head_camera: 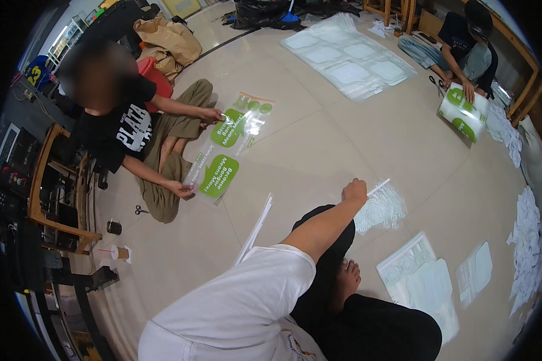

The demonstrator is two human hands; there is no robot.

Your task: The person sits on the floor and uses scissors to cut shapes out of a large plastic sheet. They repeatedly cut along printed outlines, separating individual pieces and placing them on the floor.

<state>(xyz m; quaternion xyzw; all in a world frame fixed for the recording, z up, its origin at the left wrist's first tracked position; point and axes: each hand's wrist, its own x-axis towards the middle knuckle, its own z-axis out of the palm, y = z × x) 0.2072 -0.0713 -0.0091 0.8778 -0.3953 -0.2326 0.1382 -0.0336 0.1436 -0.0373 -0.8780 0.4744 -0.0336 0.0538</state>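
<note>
My left hand [356, 191], at the end of a bare forearm and white sleeve, is closed in a fist at the white-edged end of a clear film with pale print [381, 210]. The film hangs or lies just right of my knee; its lower part is blurred. My right hand is out of view. Near my bare foot lies a stack of pale sheets [406, 266] with rounded cut pieces [429, 282] on it. A smaller stack of cut pieces [476, 270] is to its right.
One person holds a clear sheet with green printing [223, 144] on the left. Another, upper right, handles a rolled printed sheet [463, 110] beside scissors [437, 83]. Large sheets [348, 54] lie at the far side. White strips [255, 228], a cup [119, 252] and paper scraps [526, 248] are around.
</note>
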